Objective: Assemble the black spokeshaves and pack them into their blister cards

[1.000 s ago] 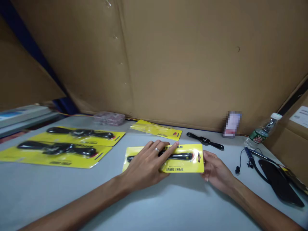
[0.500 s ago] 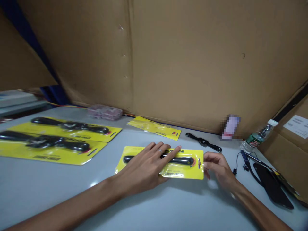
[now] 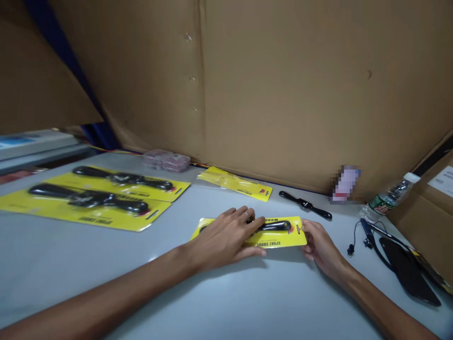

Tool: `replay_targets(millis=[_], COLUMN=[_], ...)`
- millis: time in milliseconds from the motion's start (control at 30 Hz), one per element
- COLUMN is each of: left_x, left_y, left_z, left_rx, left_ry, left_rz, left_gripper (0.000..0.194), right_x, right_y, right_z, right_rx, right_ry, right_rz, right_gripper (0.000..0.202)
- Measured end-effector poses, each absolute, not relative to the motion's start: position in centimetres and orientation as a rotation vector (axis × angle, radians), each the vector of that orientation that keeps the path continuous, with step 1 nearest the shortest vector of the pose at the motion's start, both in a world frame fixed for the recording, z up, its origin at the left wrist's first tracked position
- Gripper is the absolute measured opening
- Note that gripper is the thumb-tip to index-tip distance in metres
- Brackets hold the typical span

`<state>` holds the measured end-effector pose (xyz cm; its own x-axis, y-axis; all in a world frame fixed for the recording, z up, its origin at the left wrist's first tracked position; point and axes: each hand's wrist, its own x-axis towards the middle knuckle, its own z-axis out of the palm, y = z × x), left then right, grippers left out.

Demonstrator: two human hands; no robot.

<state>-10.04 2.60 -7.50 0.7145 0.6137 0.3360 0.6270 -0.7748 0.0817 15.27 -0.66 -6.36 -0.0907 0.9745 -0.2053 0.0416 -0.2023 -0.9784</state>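
Observation:
A spokeshave in a yellow blister pack (image 3: 272, 244) lies in front of me, its middle covered by my left hand (image 3: 230, 236). That hand rests across the plastic with fingers stretched over it and the thumb apart along the near edge. My right hand (image 3: 320, 243) pinches the card's right end, beside the hanging slot. Further back lies a bare black spokeshave (image 3: 305, 204). Left of it is a yellow card with clear plastic (image 3: 244, 185), apparently without a tool. Two more packed spokeshaves, a nearer one (image 3: 88, 200) and a farther one (image 3: 123, 178), lie at the left.
Cardboard (image 3: 283, 94) walls the back of the grey table (image 3: 226, 302). Clear plastic boxes (image 3: 168, 161) stand by it. On the right are a water bottle (image 3: 385, 200), a neckband earphone set (image 3: 377, 250), a dark phone-like slab (image 3: 408, 271) and a cardboard box (image 3: 433, 222).
The view has shifted, so most things sit further right. The held pack appears tilted more edge-on. My left thumb has come out from the pack's near edge; my right hand keeps its pinch.

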Motion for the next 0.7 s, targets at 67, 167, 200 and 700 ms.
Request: replay_targets(millis=[67, 167, 200, 700], left_x=[-10.1, -9.8, -9.6, -8.2], left_y=[2.9, 3.1, 3.2, 2.1], left_z=[-7.4, -7.3, -7.3, -6.8], left_rx=[-2.854, -2.801, -2.8, -2.747], left_ry=[-1.035, -0.985, -0.959, -1.0], left_rz=[-0.557, -0.612, -0.613, -0.409], left_gripper=[0.055, 0.041, 0.038, 0.023], right_x=[15.7, 16.6, 16.8, 17.2], right_y=[-0.2, 0.5, 0.6, 0.9], right_z=[-6.3, -6.5, -6.5, -6.9], right_rx=[-1.334, -1.324, -1.321, -1.397], right_ry=[-1.2, -1.24, -1.255, -1.318], right_rz=[1.38, 1.398, 1.42, 1.395], right_gripper=[0.022, 0.02, 0.02, 0.018])
